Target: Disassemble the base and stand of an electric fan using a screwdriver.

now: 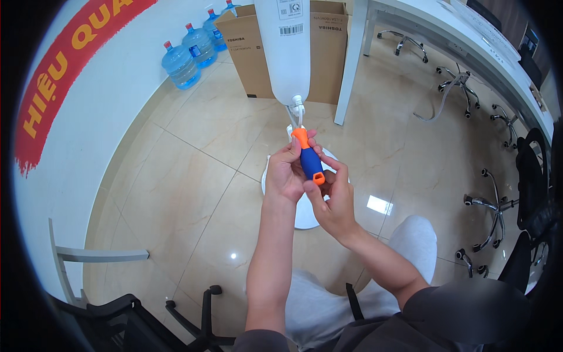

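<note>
A screwdriver with a blue and orange handle (311, 159) is between my two hands, its butt end toward me. My left hand (286, 176) is closed about it, the thumb lying along the orange neck. From the right, my right hand (337, 202) pinches the blue grip with thumb and fingers near the butt. The screwdriver's shaft is hidden. Just beyond the handle hangs a white cord (300, 111), under the rounded end of a tall white appliance body (287, 64). Below my hands stands a round white base (308, 216), partly covered by them.
Behind the appliance stands an open cardboard box (328, 64). Several blue water bottles (180, 66) line the wall at the far left. A white table (345, 76) with wheeled chairs (497, 211) is on the right. A black chair (117, 325) stands at the near left.
</note>
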`<state>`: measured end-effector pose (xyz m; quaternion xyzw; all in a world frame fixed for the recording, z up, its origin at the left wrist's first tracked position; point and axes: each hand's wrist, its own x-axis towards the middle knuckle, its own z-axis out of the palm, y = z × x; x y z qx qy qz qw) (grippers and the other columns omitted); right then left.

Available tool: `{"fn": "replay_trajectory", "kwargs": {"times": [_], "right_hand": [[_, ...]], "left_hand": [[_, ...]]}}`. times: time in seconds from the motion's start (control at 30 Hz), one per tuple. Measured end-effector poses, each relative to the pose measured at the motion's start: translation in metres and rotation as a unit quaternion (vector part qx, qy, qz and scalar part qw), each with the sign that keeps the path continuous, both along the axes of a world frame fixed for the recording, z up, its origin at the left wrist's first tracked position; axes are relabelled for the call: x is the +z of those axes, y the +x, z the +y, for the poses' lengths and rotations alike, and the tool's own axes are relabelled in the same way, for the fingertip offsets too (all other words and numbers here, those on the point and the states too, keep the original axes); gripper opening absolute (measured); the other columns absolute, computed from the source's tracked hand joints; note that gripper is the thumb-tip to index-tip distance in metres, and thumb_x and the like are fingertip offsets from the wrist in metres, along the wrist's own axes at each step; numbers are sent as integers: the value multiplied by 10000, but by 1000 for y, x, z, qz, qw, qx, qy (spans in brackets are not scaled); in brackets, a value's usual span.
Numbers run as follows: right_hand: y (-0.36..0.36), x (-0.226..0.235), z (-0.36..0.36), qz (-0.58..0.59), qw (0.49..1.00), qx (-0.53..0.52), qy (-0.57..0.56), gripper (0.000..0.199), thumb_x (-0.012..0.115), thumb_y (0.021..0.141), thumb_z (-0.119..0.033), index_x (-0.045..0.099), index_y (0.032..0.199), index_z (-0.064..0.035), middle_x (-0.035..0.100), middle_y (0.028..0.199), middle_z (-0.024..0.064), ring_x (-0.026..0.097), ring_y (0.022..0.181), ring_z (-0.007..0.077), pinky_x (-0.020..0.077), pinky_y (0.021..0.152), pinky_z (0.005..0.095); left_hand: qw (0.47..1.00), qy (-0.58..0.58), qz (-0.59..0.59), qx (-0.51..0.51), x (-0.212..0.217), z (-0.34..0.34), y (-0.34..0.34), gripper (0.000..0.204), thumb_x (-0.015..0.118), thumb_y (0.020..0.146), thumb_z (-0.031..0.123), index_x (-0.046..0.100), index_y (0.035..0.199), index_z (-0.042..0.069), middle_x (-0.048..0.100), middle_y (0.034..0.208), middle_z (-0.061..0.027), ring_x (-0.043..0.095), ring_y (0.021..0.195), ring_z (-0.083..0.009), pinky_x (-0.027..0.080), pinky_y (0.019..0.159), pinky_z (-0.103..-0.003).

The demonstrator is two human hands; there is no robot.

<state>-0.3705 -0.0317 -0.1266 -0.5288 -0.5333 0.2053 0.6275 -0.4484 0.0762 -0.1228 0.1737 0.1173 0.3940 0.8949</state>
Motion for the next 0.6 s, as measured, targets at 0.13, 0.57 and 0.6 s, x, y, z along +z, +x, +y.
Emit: {"fn": "replay_trajectory", "kwargs": {"times": [0.13, 0.57, 0.6], "right_hand": [[-9, 2, 7, 49, 996, -75, 4, 326, 673, 886, -29, 538, 1166, 70, 604, 769, 121, 552, 591, 133, 435, 507, 268], [-9, 0, -1, -59, 989, -121, 65, 283, 687, 826, -22, 673, 1108, -51, 498, 852, 87, 482, 668, 192, 421, 581, 292], [-11, -1, -4, 17, 994, -107, 26, 283, 658, 884, -75, 621, 1153, 3, 530, 895, 97, 507, 681, 164, 435, 596, 282]], "left_hand": [[1000, -16, -2, 10, 4, -3, 3, 395, 569, 992, 235, 538, 1242, -68, 618, 930, -112, 615, 871, -224, 552, 786, -359], [987, 42, 152, 14, 11, 1, -2, 419, 618, 964, 253, 541, 1209, -78, 605, 911, -92, 596, 833, -228, 529, 751, -370], [993, 22, 113, 5, 9, 3, 0, 419, 608, 966, 242, 530, 1217, -84, 604, 913, -95, 593, 849, -237, 526, 773, -383]]}}
